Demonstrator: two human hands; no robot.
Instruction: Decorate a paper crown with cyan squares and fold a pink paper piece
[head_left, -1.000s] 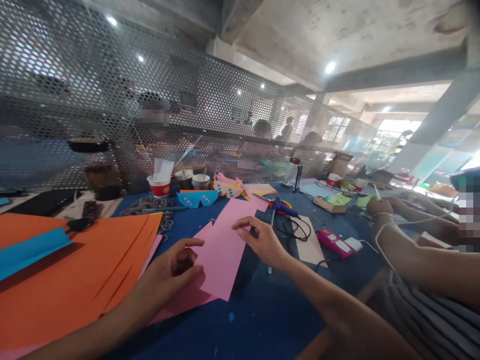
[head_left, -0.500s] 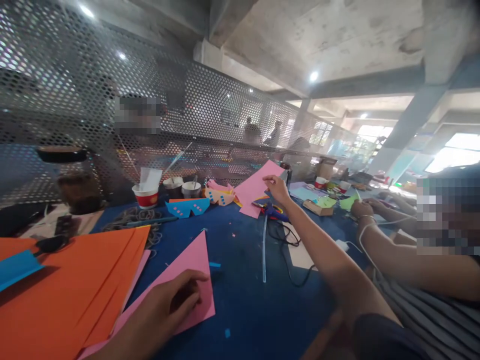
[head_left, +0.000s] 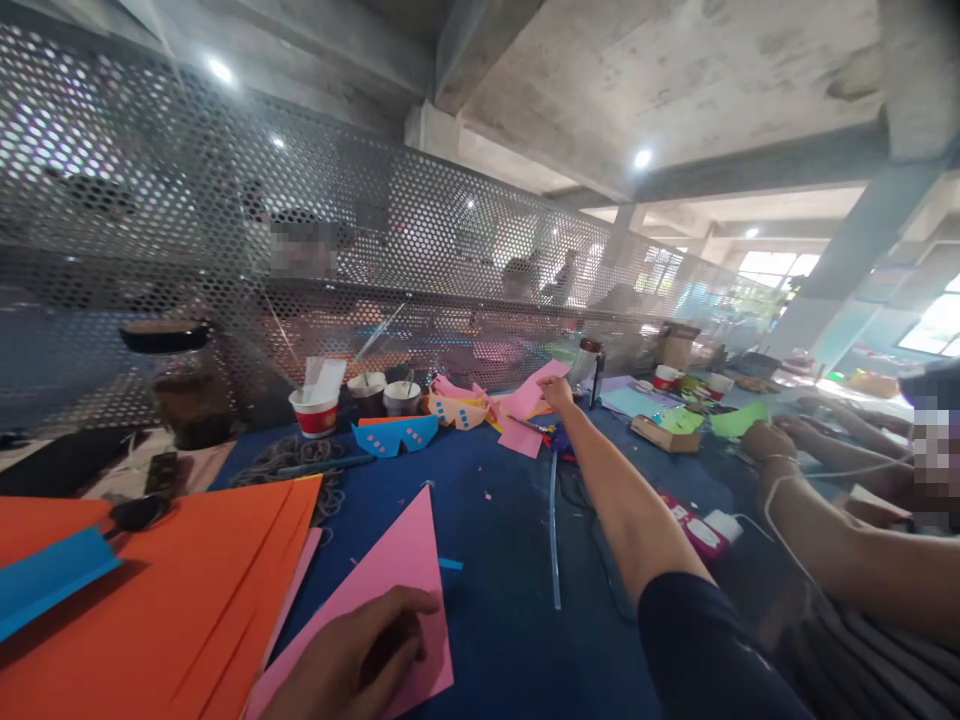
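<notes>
My left hand [head_left: 367, 650] lies on a folded pink paper triangle [head_left: 409, 560], fingers loosely curved and thumb apart. Reaching far forward, my right hand [head_left: 556, 392] pinches the edge of a pink paper sheet [head_left: 531, 392]. That sheet is low over a pile of pink and yellow paper. Just below the hand are scissors with dark blue handles [head_left: 559, 436], partly hidden by my forearm. A blue paper cutout [head_left: 397, 436] and a peach cutout [head_left: 457, 412], both dotted with small squares, stand left of the pile.
Orange sheets [head_left: 187, 580] cover the left of the blue table. Paper cups [head_left: 315, 415], a jar [head_left: 176, 385] and grey cord [head_left: 289, 455] sit behind them. A clear glue stick [head_left: 555, 540] lies mid-table. At right, a co-worker's arms [head_left: 810, 500] reach over the table.
My right hand has lowered the pink sheet toward the paper pile. My left hand stays on the pink triangle. The view has shifted, uncovering a pink-and-white object at right.
</notes>
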